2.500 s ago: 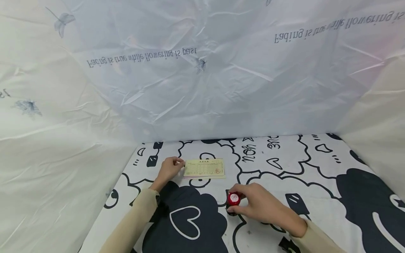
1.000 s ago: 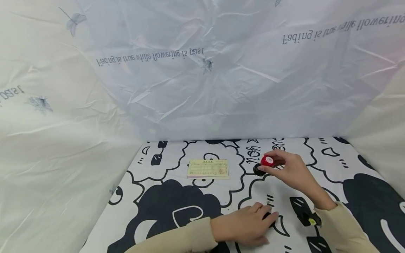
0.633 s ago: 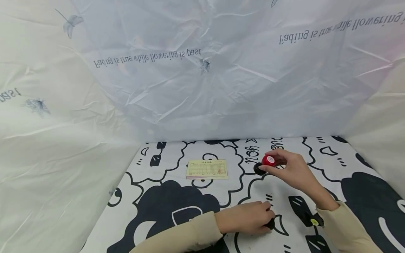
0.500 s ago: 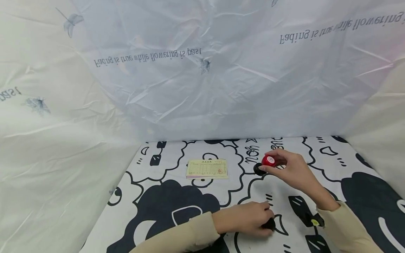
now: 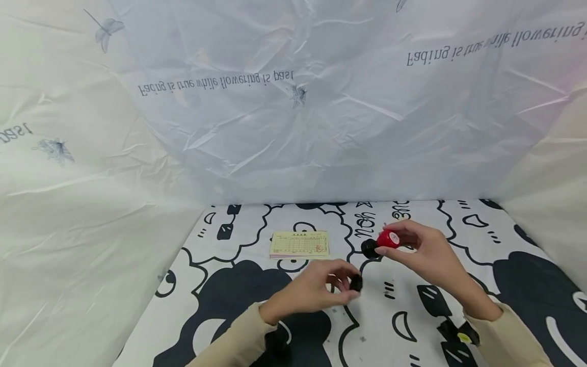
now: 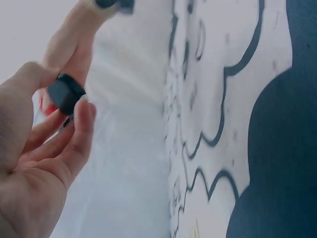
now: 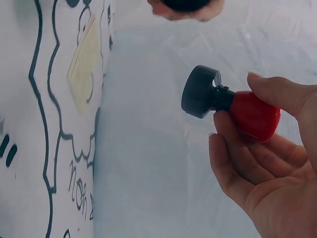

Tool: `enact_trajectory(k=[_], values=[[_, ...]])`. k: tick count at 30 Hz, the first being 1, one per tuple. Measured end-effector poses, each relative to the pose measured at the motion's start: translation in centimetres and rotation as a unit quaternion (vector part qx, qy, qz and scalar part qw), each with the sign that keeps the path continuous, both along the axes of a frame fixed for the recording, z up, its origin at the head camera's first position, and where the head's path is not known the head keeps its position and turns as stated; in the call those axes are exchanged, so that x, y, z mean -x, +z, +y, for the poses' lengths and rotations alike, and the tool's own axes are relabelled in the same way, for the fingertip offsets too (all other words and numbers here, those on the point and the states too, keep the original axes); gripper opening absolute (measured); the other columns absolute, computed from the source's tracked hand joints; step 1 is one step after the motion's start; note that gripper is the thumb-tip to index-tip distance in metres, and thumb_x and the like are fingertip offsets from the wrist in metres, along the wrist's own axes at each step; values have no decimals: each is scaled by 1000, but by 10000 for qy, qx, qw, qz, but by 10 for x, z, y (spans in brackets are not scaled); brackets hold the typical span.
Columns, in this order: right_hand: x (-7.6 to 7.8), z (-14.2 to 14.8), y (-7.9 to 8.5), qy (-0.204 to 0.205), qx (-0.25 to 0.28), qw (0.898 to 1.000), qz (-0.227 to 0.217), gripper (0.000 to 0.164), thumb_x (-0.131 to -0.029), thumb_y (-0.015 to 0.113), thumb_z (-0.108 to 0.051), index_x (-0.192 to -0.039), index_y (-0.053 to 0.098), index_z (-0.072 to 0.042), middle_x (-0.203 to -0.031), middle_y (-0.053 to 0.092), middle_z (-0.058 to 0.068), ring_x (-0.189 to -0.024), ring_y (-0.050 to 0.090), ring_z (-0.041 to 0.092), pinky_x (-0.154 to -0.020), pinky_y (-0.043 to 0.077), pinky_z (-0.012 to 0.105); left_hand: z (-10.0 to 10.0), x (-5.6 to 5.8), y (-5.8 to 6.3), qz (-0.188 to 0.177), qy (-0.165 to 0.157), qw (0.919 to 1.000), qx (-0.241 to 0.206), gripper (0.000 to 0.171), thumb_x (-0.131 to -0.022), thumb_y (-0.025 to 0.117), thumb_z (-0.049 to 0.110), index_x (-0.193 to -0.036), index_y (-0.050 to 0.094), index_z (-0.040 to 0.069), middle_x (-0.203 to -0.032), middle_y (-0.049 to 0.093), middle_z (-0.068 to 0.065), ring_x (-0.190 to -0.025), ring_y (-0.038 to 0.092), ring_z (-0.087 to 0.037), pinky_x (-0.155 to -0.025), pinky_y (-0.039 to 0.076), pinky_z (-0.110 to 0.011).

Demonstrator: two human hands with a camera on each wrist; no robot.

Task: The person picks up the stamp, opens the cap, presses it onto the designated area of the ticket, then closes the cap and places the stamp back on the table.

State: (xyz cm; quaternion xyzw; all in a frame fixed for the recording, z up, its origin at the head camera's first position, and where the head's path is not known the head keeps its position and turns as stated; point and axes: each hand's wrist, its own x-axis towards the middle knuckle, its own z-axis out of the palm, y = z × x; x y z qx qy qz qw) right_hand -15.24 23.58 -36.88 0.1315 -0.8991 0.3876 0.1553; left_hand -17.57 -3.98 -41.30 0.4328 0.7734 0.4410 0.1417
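My right hand [image 5: 431,255] pinches the red handle [image 5: 389,238] of a stamp, raised over the table. Its black round head [image 7: 198,91] points left in the right wrist view, level with the handle. A round black cap [image 5: 356,283] sits between the thumb and fingers of my left hand [image 5: 307,290], lower and to the left of the stamp. The left wrist view shows this cap [image 6: 66,94] close up, with part of the red handle behind it. A yellow form pad [image 5: 299,243], with a red mark at its lower right corner, lies flat beyond my left hand.
A white cloth [image 5: 339,316] with black cartoon outlines covers the table. Pale plastic sheeting [image 5: 293,148] rises at the back and along both sides. A black strap with a yellow-green spot [image 5: 464,337] is on my right wrist.
My left hand left the pad, reached the cloth at front right, and now holds the black cap up near the stamp. My right hand carried the stamp up and rightward, and has tilted it.
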Motion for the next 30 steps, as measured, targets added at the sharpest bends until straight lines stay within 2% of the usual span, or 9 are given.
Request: enact_trajectory(k=[3, 5, 9, 13, 15, 19, 23, 26, 30], values=[[-6, -3, 4, 98, 218, 9996, -143, 43, -88, 87, -30, -127, 71, -18, -117, 75, 4, -93, 69, -7, -76, 57, 15, -15, 2, 4, -385, 589, 9963, -487, 38, -100, 73, 18, -136, 65, 8, -124, 70, -8, -101, 68, 0, -94, 60, -20], [-10, -6, 6, 142, 396, 9986, -328, 44, -89, 86, -28, -129, 70, -17, -119, 74, 8, -94, 71, -6, -75, 58, 17, -22, 2, 5, -582, 845, 9920, -731, 39, -101, 73, 17, -138, 64, 8, -130, 69, -10, -108, 70, -6, -96, 60, -21], [-17, -13, 7, 330, 918, 9925, -737, 46, -90, 85, -20, -131, 67, -11, -121, 73, 16, -96, 75, -1, -76, 62, 19, -29, 2, 6, -992, 1054, 9832, -1114, 43, -101, 73, 16, -142, 62, 10, -137, 66, -15, -117, 71, -14, -98, 60, -23], [-23, -21, 5, 547, 1369, 9847, -934, 49, -90, 84, -17, -134, 64, -9, -124, 72, 19, -99, 77, 2, -80, 64, 22, -33, -2, 7, -1263, 1113, 9758, -1393, 48, -99, 74, 13, -146, 60, 11, -144, 63, -16, -124, 69, -15, -100, 60, -25], [-26, -25, 5, 525, 1381, 9851, -882, 49, -90, 85, -19, -135, 65, -11, -124, 72, 16, -100, 76, 3, -82, 64, 22, -34, -5, 8, -1276, 1122, 9740, -1496, 50, -99, 74, 11, -146, 60, 10, -146, 62, -16, -126, 69, -17, -100, 60, -26], [-29, -29, 2, 363, 1198, 9895, -728, 48, -89, 86, -23, -132, 68, -16, -118, 74, 8, -100, 73, 1, -88, 58, 13, -34, -7, 9, -1192, 1099, 9720, -1702, 50, -98, 73, 7, -146, 59, 4, -145, 62, -21, -126, 69, -26, -98, 61, -27], [-30, -33, -2, 453, 1359, 9862, -831, 49, -88, 87, -22, -133, 68, -15, -120, 72, 8, -102, 73, 3, -91, 57, 11, -35, -9, 12, -1095, 1148, 9703, -1827, 50, -98, 73, 6, -145, 60, 4, -142, 64, -22, -123, 71, -32, -98, 61, -28], [-30, -36, -7, 633, 1603, 9796, -1036, 51, -87, 88, -20, -132, 67, -12, -125, 71, 13, -103, 74, 5, -90, 59, 14, -35, -11, 13, -1045, 1165, 9694, -1890, 49, -97, 74, 6, -144, 62, 5, -141, 64, -22, -121, 73, -30, -97, 62, -28], [-28, -39, -13, 874, 1856, 9724, -1116, 50, -84, 90, -17, -128, 68, -9, -127, 70, 15, -105, 75, 7, -91, 61, 19, -35, -12, 12, -978, 1169, 9687, -1959, 49, -96, 76, 5, -143, 64, 6, -139, 66, -21, -117, 74, -18, -98, 61, -29]])
